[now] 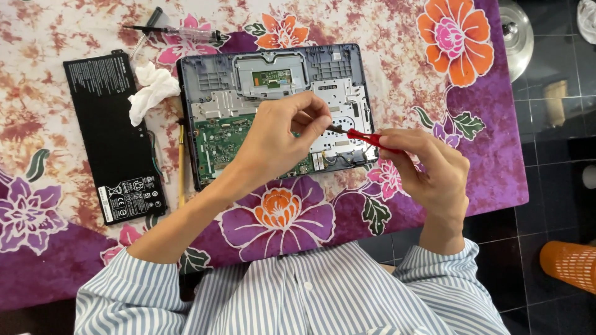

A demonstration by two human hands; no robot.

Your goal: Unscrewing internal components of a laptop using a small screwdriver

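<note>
Above the opened laptop [273, 111], both hands grip — right [428, 170] the red screwdriver [369, 139], left [279, 139] pinching its tip.

Red-handled screwdriver [365, 138] level above opened laptop [273, 111]

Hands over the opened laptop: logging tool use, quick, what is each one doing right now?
Left hand: fingers pinched at the screwdriver's dark tip.
Right hand: closed on the red screwdriver handle.

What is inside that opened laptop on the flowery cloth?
Inside the opened laptop: a green circuit board, silver metal shielding and the touchpad's back. The left hand covers the middle.
</note>
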